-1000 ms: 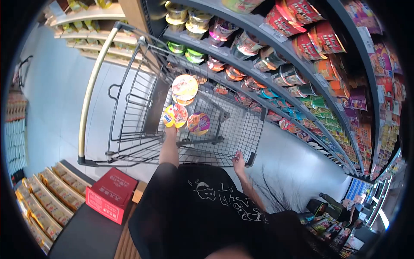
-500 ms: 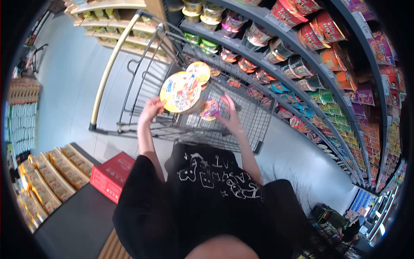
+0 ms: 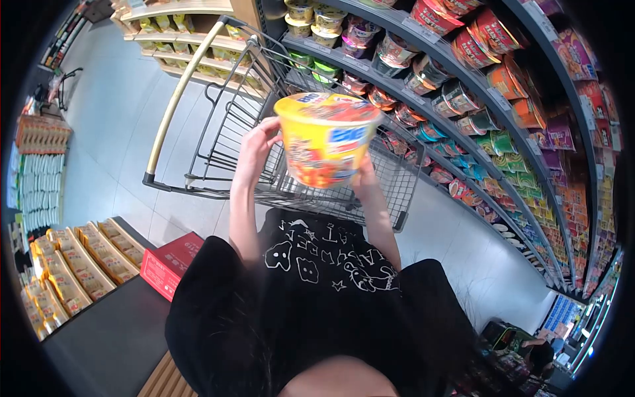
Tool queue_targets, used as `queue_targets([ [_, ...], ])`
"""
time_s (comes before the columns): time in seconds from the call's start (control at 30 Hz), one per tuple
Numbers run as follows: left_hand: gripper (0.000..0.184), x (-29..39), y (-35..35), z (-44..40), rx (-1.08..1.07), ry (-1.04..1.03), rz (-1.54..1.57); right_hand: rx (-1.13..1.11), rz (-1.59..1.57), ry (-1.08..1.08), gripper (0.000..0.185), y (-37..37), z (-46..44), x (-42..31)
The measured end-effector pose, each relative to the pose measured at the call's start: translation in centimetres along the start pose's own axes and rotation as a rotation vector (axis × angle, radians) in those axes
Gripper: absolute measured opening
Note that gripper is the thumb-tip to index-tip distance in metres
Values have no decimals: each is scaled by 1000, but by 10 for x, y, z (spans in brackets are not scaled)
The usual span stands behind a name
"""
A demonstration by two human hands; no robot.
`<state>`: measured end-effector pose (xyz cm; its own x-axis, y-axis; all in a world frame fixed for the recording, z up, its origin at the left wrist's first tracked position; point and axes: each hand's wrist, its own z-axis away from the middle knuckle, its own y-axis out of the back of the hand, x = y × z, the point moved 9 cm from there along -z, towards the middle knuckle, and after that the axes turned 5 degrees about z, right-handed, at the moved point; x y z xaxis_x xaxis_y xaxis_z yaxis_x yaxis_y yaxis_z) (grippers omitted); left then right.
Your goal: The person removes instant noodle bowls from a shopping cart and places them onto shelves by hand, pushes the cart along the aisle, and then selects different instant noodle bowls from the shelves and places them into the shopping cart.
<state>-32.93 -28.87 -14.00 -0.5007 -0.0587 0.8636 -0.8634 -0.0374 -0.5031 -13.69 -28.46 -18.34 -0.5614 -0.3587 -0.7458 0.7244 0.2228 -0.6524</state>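
A large yellow tub of instant noodles [image 3: 324,145] is held up in front of me, its lid tilted so that both top and side show. My left hand [image 3: 260,140] grips it at the left side, fingers bent against the wall below the rim. At the lower right, my right hand [image 3: 364,173] presses on the tub, most of its fingers hidden behind it. Beneath and beyond the tub stands a wire shopping cart [image 3: 405,198] with a pale handle [image 3: 177,99]. The tub hides much of the cart's inside.
Shelves [image 3: 413,99] of instant noodle tubs and packets curve along the right. Wooden shelves [image 3: 192,38] stand at the back. At lower left, a red box [image 3: 165,268] and yellow packets [image 3: 69,271] sit by a dark surface [image 3: 106,337]. A person [image 3: 539,351] shows at lower right.
The noodle tub has moved right and closer to me, turning so its side shows. My right hand, apart from the tub before, now holds it too.
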Motion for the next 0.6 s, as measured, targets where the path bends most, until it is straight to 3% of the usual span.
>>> queue_targets([
  [0.07,69,12,-31,3,-103,-64,-36,-95,-59,6,76,-11,6,-9],
  [0.13,91,21,-60,3,-199,-116,-19,-128,-411,-45,67,-34,7,-20],
  [0.17,91,24,-69,3,-210,-112,-16,-177,-753,-160,55,-43,5,-8],
  [0.2,99,30,-84,5,-280,-150,-45,-172,-751,-150,55,-44,6,-4],
  [0.27,107,38,-107,10,-355,-186,-65,-420,-687,-271,58,-69,19,2],
  [0.3,109,40,-116,12,-367,-200,-165,-414,-683,-266,58,-66,23,-1],
  [0.4,110,37,-132,16,-407,-211,-279,-308,670,34,61,-48,26,-18],
  [0.43,109,36,-130,16,-350,-180,-156,-313,670,44,61,-52,26,-23],
  [0.5,108,35,-126,18,-288,-146,-40,-16,-559,63,58,-31,19,-43],
  [0.53,110,33,-126,19,-271,-130,-19,-27,-560,68,58,-30,21,-46],
  [0.6,109,33,-131,23,-275,-109,-52,206,53,352,65,-6,33,-71],
])
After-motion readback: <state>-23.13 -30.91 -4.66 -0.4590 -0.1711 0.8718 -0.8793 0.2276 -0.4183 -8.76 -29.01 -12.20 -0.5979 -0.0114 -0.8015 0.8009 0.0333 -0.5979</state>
